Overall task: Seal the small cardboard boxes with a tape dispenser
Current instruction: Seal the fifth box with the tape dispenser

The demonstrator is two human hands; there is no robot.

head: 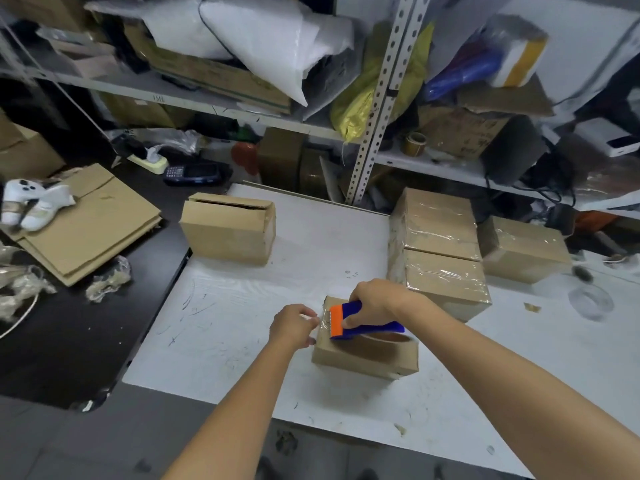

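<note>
While the left grip (pixel 292 325) pinches the tape end (pixel 323 322) at the box's (pixel 363 355) nine-o'clock edge, probably anchoring it, the right grip (pixel 375 301) holds the tape dispenser (pixel 360 323) atop, six o'clock on the surface (pixel 242 306).

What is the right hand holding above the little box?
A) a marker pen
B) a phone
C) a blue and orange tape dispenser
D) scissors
C: the right hand grips the tape dispenser, blue with an orange front, over the small box, while the left hand pinches the clear tape.
</note>
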